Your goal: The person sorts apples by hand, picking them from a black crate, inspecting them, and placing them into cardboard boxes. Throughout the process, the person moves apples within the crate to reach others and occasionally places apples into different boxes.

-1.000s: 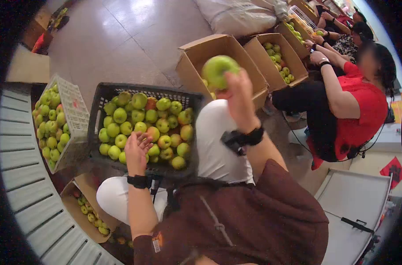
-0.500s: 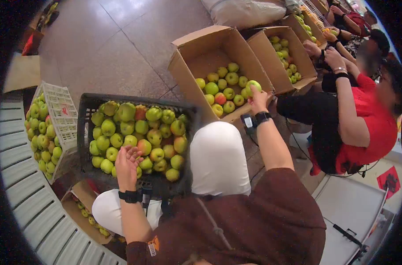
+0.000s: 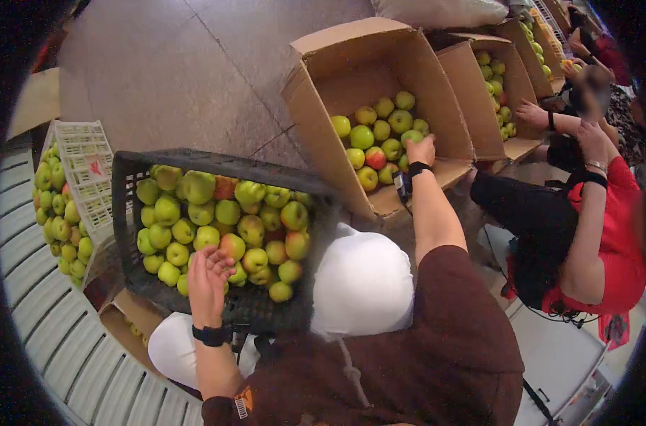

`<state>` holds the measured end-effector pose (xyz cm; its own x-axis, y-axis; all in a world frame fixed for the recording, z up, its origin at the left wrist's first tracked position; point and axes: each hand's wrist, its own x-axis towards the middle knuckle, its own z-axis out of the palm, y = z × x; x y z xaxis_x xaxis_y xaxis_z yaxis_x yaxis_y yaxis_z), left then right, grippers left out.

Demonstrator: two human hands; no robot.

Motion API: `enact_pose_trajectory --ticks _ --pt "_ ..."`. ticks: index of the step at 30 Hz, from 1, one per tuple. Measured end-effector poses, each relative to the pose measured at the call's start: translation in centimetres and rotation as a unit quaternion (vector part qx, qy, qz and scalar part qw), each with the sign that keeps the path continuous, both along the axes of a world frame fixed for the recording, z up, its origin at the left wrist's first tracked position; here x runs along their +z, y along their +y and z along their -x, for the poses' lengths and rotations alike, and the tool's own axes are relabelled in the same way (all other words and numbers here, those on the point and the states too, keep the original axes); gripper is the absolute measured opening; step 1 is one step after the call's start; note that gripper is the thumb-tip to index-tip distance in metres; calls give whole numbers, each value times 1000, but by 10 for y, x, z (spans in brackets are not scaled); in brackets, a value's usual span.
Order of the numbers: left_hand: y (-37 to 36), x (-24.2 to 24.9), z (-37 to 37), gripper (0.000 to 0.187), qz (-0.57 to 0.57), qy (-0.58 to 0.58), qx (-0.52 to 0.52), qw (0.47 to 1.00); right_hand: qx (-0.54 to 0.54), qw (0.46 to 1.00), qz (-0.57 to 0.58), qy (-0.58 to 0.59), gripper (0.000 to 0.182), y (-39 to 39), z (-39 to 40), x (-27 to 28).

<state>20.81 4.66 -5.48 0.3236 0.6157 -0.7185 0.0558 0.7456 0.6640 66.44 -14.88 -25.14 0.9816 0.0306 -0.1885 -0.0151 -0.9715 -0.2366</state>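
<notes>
Inside the cardboard box (image 3: 447, 106), my right hand (image 3: 422, 150) has its fingers around a green apple (image 3: 411, 136), low among the other apples there. Several green apples and a reddish one (image 3: 375, 157) lie beside it on the box bottom. My left hand (image 3: 211, 275) is over the near side of the black plastic crate (image 3: 135, 273), palm turned up, fingers loosely curled and apart, nothing in it. Green and red-blushed apples (image 3: 250, 230) fill much of that crate, close to my left fingertips.
A white crate (image 3: 81, 160) of apples leans at the left beside a slatted grey surface (image 3: 74, 348). Another apple box (image 3: 472, 92) stands to the right. A person in red (image 3: 610, 248) sits close on that side, with others beyond.
My right hand has carried the green apple from above the box's near edge down into the box. My left hand stays over the crate, and the view has shifted slightly.
</notes>
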Motion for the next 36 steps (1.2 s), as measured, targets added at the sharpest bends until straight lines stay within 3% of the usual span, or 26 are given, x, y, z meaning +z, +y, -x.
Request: enact_pose_trajectory --ticks 8,12,14,17,20,23,25,27,29,31,33,35,36 --pt "-1 4 -10 34 13 -18 2 1000 80 984 112 114 58 -8 -28 7" --pt "1 1 -8 35 13 -8 -13 1000 80 984 102 121 61 -14 -39 -23" --pt "1 0 -7 35 16 -5 -14 1000 78 982 104 133 60 1 -32 -3" --pt "1 1 -8 34 22 -20 -14 999 154 979 125 54 53 17 -17 18" --pt "2 8 -14 33 14 -16 12 1000 132 987 84 34 45 13 -15 25" --pt "5 4 -9 32 24 -6 20 999 186 979 80 34 41 -6 -19 19" --pt "6 4 -5 31 6 -17 31 999 290 945 127 82 40 -20 -41 5" --pt "7 5 -2 28 -20 -7 51 998 176 942 72 276 27 3 -27 67" --pt "5 6 4 26 -57 7 69 996 136 944 -155 258 24 0 -24 84" --pt "4 7 13 25 -93 12 98 991 105 909 -287 284 24 26 24 170" --pt "5 4 25 25 -126 28 114 985 89 829 -433 343 25 23 45 222" --pt "4 1 37 24 -149 31 129 980 77 784 -516 337 24 22 88 297" --pt "4 0 42 24 -155 29 136 978 47 724 -589 357 25 15 108 332"
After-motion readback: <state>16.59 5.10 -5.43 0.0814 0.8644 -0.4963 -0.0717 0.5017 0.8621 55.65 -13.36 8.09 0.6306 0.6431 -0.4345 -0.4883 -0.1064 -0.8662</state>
